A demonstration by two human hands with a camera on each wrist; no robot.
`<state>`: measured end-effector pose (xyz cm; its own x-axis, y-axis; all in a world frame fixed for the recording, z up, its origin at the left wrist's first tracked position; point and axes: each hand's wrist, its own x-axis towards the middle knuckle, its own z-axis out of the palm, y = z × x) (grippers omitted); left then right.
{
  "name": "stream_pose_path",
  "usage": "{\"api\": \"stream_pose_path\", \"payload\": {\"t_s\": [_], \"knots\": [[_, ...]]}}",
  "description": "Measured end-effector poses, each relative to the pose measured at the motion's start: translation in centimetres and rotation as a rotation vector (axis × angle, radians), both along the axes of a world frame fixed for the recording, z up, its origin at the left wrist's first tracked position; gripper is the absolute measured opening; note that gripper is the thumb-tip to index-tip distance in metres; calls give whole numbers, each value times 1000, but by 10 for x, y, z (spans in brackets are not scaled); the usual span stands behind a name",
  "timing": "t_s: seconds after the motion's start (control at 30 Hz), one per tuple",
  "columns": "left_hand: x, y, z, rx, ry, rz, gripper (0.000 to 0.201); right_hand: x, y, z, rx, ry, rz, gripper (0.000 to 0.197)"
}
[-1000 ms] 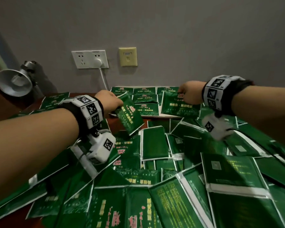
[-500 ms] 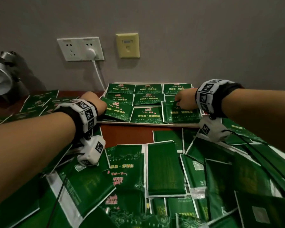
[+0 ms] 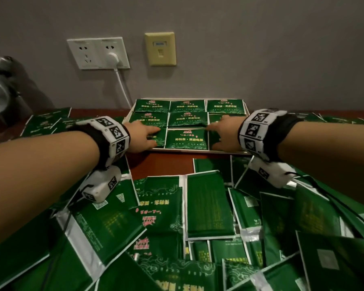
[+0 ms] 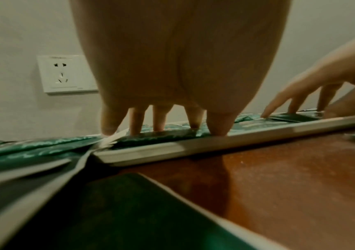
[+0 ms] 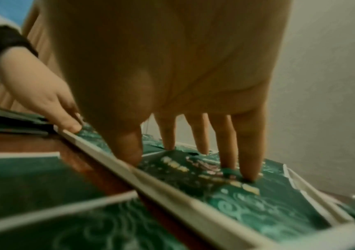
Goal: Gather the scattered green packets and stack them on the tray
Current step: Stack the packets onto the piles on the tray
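Against the wall, white tray (image 3: 200, 150) filled with green packets in a grid. Left hand (image 3: 142, 137) lying flat, straight fingers (image 4: 137, 121) pressing down on front-left packet (image 3: 160, 138), gripping nothing. Right hand (image 3: 226, 133) likewise spread, fingertips (image 5: 250, 170) pressing on front-right packet (image 5: 258, 208), holding nothing. Between both hands, middle front packet (image 3: 187, 138) lying untouched. Nearer than the hands, scattered packets (image 3: 208, 204) overlapping across brown worktop (image 3: 162, 165). Beyond left hand, wall socket (image 3: 98, 53) with plug.
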<state>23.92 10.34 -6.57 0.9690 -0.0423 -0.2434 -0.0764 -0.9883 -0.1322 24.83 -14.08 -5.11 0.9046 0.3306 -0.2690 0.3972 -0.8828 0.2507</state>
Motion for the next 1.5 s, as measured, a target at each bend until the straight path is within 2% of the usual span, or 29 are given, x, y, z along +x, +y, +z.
{"api": "stream_pose_path", "payload": {"t_s": [0.1, 0.17, 0.23, 0.33, 0.4, 0.47, 0.63, 0.73, 0.8, 0.87, 1.1, 1.23, 1.37, 1.5], "knots": [[-16, -5, 18, -3, -75, -35, 66, -11, -1, 7, -8, -25, 6, 68], [-31, -9, 34, -4, -86, -83, 56, -28, 3, 19, 29, -38, 65, 68], [-52, -15, 45, -1, -52, -131, 42, -54, 12, 28, 34, 28, 146, 65], [-92, -28, 54, 14, 65, -188, 34, -99, 24, 33, -16, 154, 250, 67], [-121, -33, 55, 52, 135, -217, 33, -123, 30, 28, -67, 211, 270, 80], [-151, -34, 55, 72, 157, -232, 36, -141, 35, 22, -123, 240, 276, 85], [-215, -29, 43, 76, 178, -257, 40, -175, 34, 20, -221, 193, 288, 61], [-240, -31, 39, 43, 154, -239, 43, -191, 32, 22, -406, 168, 241, 75], [-253, -36, 37, 5, 164, -241, 42, -201, 30, 22, -475, 146, 251, 77], [-263, -42, 36, -9, 180, -258, 40, -212, 25, 26, -463, 92, 274, 69], [-279, -57, 36, -14, 160, -276, 41, -220, 12, 32, -199, 14, 366, 35], [-279, -51, 35, -24, 115, -231, 40, -215, 4, 46, -205, -161, 423, 24], [-271, -48, 41, -140, 30, -155, 42, -213, -6, 74, -58, -66, 252, 20], [-269, -57, 40, -212, 30, -203, 40, -206, -18, 76, 75, 15, 99, 16]]}}
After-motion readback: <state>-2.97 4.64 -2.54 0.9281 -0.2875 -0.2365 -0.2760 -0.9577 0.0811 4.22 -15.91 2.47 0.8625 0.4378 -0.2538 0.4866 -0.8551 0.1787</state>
